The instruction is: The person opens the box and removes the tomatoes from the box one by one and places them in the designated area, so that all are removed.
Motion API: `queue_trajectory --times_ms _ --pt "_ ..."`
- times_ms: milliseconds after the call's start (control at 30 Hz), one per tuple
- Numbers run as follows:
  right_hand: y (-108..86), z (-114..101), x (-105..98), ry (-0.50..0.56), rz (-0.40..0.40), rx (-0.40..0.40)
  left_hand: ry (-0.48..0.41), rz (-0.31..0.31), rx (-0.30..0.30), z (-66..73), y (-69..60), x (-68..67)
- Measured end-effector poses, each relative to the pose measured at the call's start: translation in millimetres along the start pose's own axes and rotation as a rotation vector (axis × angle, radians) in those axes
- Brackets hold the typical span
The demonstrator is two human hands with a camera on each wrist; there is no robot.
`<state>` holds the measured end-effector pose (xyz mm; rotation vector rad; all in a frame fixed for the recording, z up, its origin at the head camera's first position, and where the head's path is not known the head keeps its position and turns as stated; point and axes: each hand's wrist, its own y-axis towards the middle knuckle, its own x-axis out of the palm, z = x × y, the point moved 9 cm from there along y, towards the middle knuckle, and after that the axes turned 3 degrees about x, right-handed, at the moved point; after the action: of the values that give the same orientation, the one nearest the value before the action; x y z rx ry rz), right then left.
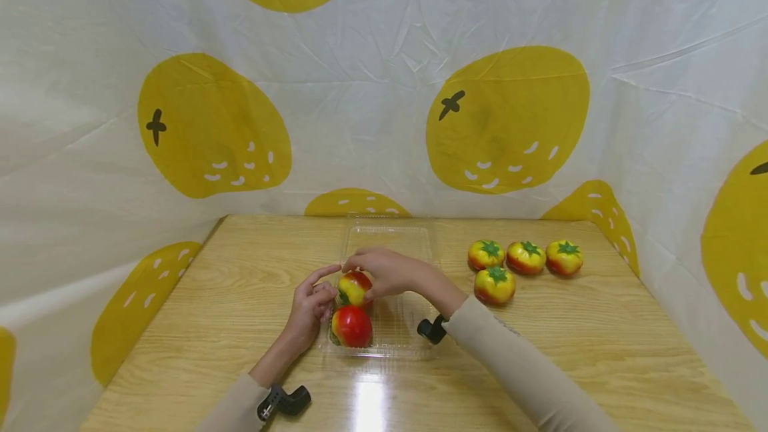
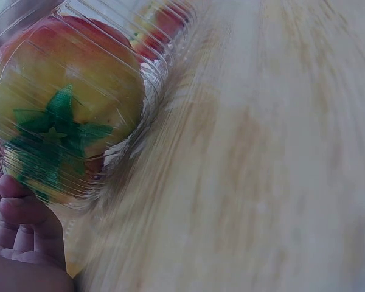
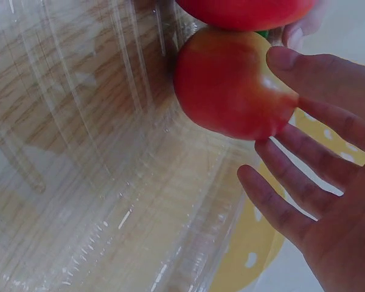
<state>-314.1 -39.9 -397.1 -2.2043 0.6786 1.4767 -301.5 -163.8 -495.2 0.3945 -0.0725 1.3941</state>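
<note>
Far fruit [image 1: 355, 287] sits at the left side of the clear box [image 1: 399, 325], right beside near fruit [image 1: 352, 327]. Our right hand [image 1: 390, 271] has thumb and fingers around it; our left hand [image 1: 309, 312] is at the box's left wall, can't tell if it pinches or just touches. We read it as two in, far one not yet released. To go: four loose fruits [image 1: 526, 257] on the table [image 1: 600, 345], right of the box. Lid [image 1: 420, 242] lies open behind.
</note>
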Motion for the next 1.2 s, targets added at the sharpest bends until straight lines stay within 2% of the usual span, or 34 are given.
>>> queue_trajectory --times_ms 333,800,1200 --pt "2.8 5.5 5.4 -0.032 -0.005 0.072 0.006 0.001 -0.009 -2.0 0.4 0.8" --pt "3.5 5.1 9.0 -0.097 0.007 0.074 0.016 0.009 -0.019 -2.1 -0.5 0.2" --pt "0.9 2.1 1.9 -0.067 0.04 0.054 0.012 0.001 -0.012 -2.2 -0.2 1.2"
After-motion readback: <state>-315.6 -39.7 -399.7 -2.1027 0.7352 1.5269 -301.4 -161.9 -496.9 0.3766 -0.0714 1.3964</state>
